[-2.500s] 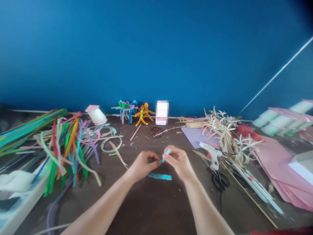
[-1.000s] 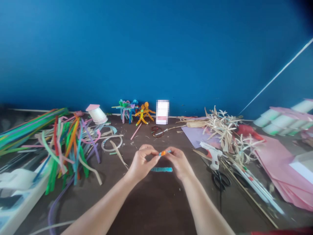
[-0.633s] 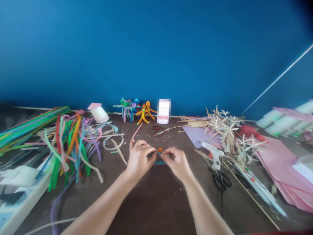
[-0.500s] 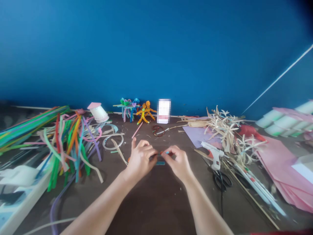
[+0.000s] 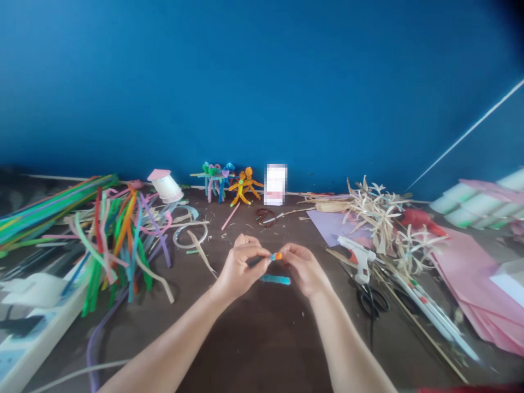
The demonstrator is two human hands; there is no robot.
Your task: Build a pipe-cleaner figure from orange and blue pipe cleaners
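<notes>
Fingertips of the left hand and right hand pinch a light, bendy blue pipe cleaner with an orange tip, held best near its ends, above the bench and a teal pipe cleaner
</notes>
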